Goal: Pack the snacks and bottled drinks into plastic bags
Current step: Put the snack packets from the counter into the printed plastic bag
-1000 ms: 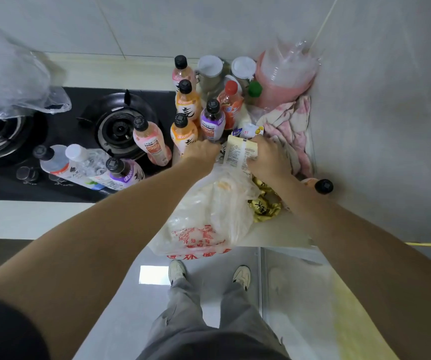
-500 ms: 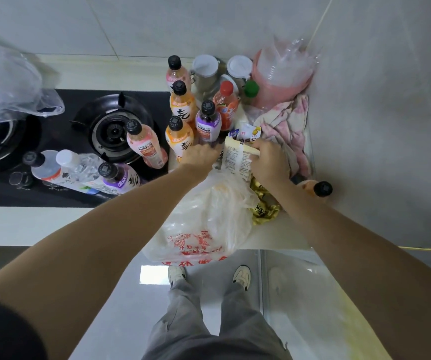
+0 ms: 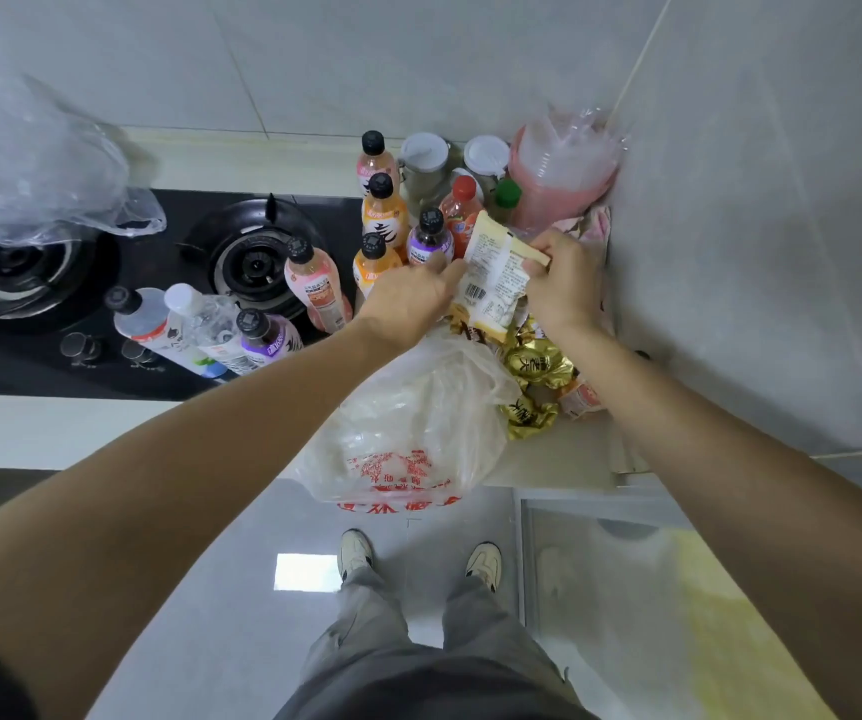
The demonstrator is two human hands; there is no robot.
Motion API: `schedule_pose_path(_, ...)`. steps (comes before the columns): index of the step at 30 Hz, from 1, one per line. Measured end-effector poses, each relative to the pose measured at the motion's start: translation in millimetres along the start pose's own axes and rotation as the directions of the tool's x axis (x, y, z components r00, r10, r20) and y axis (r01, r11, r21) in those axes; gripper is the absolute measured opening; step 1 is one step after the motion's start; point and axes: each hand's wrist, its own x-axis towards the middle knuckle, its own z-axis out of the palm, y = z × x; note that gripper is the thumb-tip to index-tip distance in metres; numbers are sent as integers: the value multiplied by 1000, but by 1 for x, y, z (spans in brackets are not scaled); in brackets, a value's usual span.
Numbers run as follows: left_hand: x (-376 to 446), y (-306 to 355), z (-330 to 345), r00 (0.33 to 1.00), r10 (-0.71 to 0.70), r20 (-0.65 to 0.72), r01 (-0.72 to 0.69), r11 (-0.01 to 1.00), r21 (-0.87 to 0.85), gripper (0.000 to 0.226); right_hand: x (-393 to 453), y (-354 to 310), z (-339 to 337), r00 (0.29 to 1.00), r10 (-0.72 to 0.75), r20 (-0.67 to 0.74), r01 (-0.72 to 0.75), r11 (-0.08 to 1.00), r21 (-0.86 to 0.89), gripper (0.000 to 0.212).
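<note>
A pale yellow snack packet (image 3: 493, 275) with a barcode is held up above the counter. My right hand (image 3: 564, 280) grips its upper right edge. My left hand (image 3: 410, 298) touches its left side; whether it grips is unclear. Just below lies a white plastic bag (image 3: 418, 423) with red print, its mouth toward the hands. Gold-wrapped snacks (image 3: 538, 366) lie beside the bag on the right. Several bottled drinks (image 3: 384, 215) stand behind the hands, and three more bottles (image 3: 200, 330) lie on the black stove.
A black gas stove (image 3: 257, 262) with two burners fills the left. A crumpled clear bag (image 3: 28, 168) sits over the left burner. A pink stack of plastic cups (image 3: 564, 174), two white-lidded jars (image 3: 423, 163) and a pink cloth (image 3: 595, 226) crowd the corner by the tiled wall.
The snack packet has been lifted from the pile beside the bag and tilted upright. Both hands rose with it.
</note>
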Motion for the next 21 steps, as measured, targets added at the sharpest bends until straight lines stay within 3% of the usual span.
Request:
schedule_pose_path(7, -31, 0, -49, 992, -19, -127, 17, 1000, -20, 22, -14, -37, -34, 995, -46, -91, 54, 995, 83, 11)
schedule_pose_path(12, -62, -5, -67, 973, -128, -190, 121, 991, -51, 23, -36, -60, -43, 990, -106, -97, 112, 992, 62, 9)
schedule_pose_path(16, -96, -7, -55, 969, -216, -122, 204, 973, -107, 18, -60, -60, -28, 997, -72, 28, 66, 983, 169, 8)
schedule_pose_path(21, -133, -5, -9, 933, -349, 87, 359, 920, -159, 20, -94, -41, 12, 984, -33, 173, 17, 996, 93, 6)
